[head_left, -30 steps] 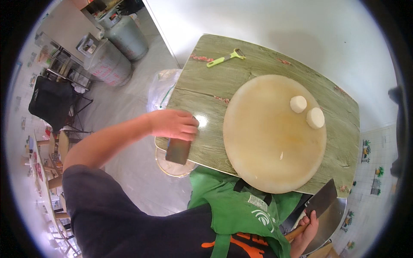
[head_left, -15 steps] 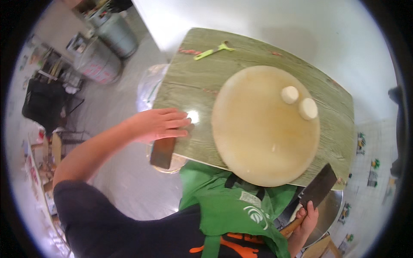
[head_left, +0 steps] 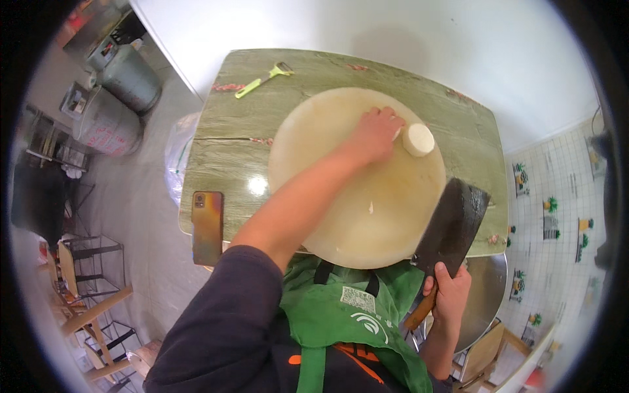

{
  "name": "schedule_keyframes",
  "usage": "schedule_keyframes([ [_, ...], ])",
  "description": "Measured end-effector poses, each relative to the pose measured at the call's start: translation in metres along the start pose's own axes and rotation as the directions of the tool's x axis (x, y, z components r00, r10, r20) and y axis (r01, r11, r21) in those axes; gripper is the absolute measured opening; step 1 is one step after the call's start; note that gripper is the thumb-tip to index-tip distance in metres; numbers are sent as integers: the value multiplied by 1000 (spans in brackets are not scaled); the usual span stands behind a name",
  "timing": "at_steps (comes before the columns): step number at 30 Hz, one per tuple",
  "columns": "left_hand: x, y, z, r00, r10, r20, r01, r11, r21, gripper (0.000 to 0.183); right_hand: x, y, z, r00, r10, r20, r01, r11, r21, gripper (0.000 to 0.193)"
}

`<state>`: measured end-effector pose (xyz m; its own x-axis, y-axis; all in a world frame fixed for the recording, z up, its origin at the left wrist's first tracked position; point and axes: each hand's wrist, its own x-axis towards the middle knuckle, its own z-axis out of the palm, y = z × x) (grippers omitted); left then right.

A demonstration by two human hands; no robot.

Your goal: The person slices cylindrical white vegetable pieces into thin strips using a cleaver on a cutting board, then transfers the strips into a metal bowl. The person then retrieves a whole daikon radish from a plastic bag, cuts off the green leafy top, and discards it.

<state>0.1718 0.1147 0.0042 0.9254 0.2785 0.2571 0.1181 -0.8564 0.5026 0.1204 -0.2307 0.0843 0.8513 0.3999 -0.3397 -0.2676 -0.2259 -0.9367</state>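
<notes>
L hand [head_left: 380, 135] is down twd the far R edge of the rd board [head_left: 357, 226], fingers bent; can't tell if it grips anything. White chunk [head_left: 419, 140] sits just beside it, nr same edge. R hand [head_left: 451, 291] grasps cleaver [head_left: 452, 223] by the handle [head_left: 420, 311], nr near R corner of worktop [head_left: 229, 121].

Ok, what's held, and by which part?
The right hand holds a dark, broad-bladed cleaver by its brown wooden handle; for the left hand, I can't tell.

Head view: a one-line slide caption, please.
Left hand over a round board, near a white cylindrical piece; right hand gripping a wooden-handled cleaver.
</notes>
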Motion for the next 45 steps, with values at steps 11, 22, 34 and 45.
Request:
schedule_keyframes([
  [11,-229,78,-40,978,-182,-101,171,979,-113,53,-9,-17,7,913,-42,405,350,591,-727,15],
  [22,-240,51,-24,968,157,-196,-177,980,-86,33,-22,-38,31,788,-81,610,597,341,-726,44],
  [34,-237,44,-4,937,150,-315,-216,959,-185,28,1,-50,51,746,263,612,496,394,-774,41],
  [45,-249,40,0,946,-16,-325,-162,843,-513,36,-9,-55,60,764,98,637,582,321,-747,46],
])
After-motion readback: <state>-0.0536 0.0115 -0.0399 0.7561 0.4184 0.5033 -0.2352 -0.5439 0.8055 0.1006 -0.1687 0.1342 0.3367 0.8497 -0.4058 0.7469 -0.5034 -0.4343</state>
